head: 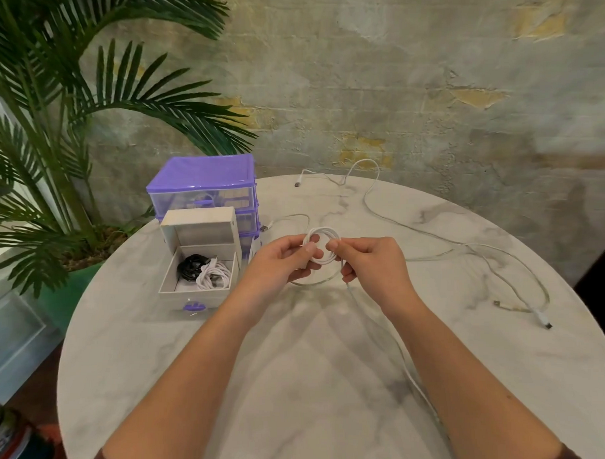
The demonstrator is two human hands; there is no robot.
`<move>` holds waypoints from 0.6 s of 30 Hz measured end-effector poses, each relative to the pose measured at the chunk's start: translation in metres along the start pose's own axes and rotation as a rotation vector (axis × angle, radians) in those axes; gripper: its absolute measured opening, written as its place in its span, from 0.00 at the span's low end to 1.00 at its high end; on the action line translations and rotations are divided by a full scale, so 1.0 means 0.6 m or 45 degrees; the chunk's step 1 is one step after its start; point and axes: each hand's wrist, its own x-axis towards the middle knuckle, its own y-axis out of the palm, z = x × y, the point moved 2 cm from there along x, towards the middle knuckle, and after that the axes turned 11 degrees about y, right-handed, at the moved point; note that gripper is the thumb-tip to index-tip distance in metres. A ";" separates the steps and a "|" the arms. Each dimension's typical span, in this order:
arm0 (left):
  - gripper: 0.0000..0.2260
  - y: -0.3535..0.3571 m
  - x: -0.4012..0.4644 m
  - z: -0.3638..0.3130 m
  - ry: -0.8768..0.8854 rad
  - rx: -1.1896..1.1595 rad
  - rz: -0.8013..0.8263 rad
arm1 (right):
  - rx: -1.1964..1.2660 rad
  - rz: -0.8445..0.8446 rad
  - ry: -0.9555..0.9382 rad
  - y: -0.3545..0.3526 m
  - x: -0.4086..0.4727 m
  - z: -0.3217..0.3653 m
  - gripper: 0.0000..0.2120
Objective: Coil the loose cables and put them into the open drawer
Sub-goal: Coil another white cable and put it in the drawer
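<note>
white cable half coiled between two hands

round marble table fills the lower view, with a purple drawer unit at its left rear and a palm behind that. the open drawer sits pulled out in front of the unit, left of the left fingers; inside lie a black coil and a white coil, touching. loose cables sprawl well right of the right fingers, plugs pointing toward the near right edge.

left hand and right hand meet above the table's middle, both pinching one white cable. it forms a small ring of several loops, standing nearly upright, its flat face toward the camera. left thumb presses its left side, right thumb and forefinger close on its right side. the uncoiled tail drops below the right fingers and runs along the table toward the near right edge.
</note>
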 end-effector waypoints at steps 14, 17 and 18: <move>0.06 -0.024 0.012 -0.005 0.189 -0.084 -0.281 | -0.458 0.185 -0.112 0.005 0.022 -0.028 0.16; 0.06 -0.037 0.016 -0.008 0.211 -0.114 -0.357 | -0.815 0.137 -0.059 -0.008 0.032 -0.046 0.16; 0.06 -0.041 0.016 -0.009 0.210 -0.119 -0.373 | -0.855 0.120 -0.018 -0.013 0.033 -0.050 0.14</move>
